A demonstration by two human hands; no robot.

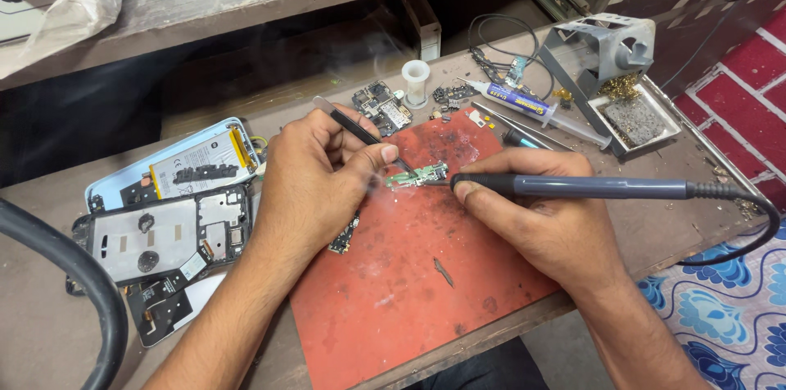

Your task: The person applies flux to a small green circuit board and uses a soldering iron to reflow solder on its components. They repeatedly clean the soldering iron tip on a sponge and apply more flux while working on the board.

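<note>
The person was bent over a red mat (409, 275) that lay on a worn wooden bench (688, 218). A small green circuit board (417, 176) lay on the upper part of this mat, directly between the two hands. The left hand (307, 181) was closed around thin metal tweezers (360, 133), held between thumb and first fingers, and the tips of the tweezers came down onto the left end of the board. The right hand (544, 210) was closed like on a pen around a grey soldering iron (589, 187), and the dark tip touched the right end of the board. A little white smoke stood over the board. The iron's black cable (757, 222) curved away past the right edge of the bench.

Left of the left hand, well apart from the board, lay an opened phone (176, 202) with its battery visible and a dark inner frame (160, 234) beside it. Behind the mat I saw a white spool (416, 79), a syringe-shaped tube (532, 108) and a metal stand for the iron (602, 50) with a grey sponge (634, 120) in its tray. A second small dark board (344, 234) lay on the mat just under the left hand.
</note>
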